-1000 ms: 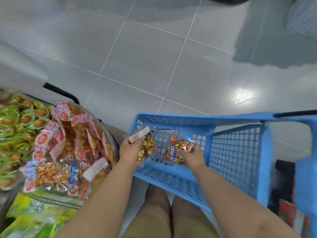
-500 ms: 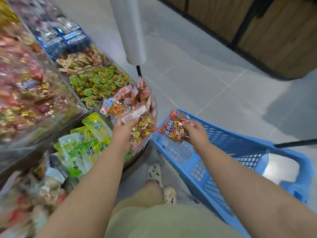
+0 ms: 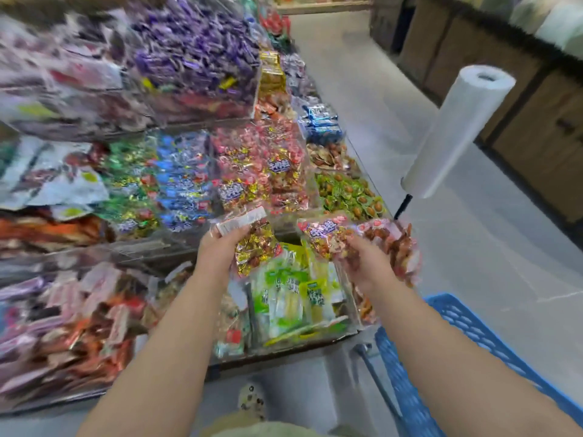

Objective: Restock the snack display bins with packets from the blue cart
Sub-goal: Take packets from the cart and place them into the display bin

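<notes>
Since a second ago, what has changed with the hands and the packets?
Both hands moved from over the blue cart to the left, over the display bins. The left hand still grips its gold packet, the right hand its red packet; nothing was let go.

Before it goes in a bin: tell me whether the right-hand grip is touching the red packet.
Touching. The head view shows the right-hand grip curled round the red packet.

Blue lattice cart (image 3: pixel 467 323), white bag roll (image 3: pixel 457 134), green packets (image 3: pixel 284 298), purple sweets (image 3: pixel 195 48), grey floor (image 3: pixel 394 137)
</notes>
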